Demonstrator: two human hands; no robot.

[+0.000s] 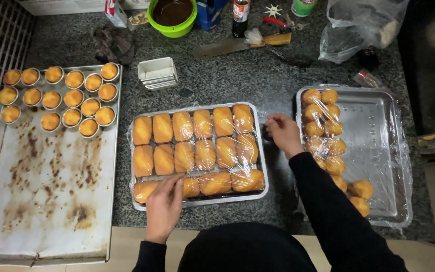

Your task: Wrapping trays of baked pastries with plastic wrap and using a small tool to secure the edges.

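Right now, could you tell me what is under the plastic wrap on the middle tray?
Golden oblong cakes in three rows. The left hand covers part of the front row.

Film-wrapped tray of golden cakes, apparently sealed.

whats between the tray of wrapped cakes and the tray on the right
In the head view, the right hand lies there, on a strip of dark granite counter between the wrapped tray of cakes and the right tray.

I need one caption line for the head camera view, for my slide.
Left hand presses cling film over the middle tray of golden cakes; right hand at its corner.
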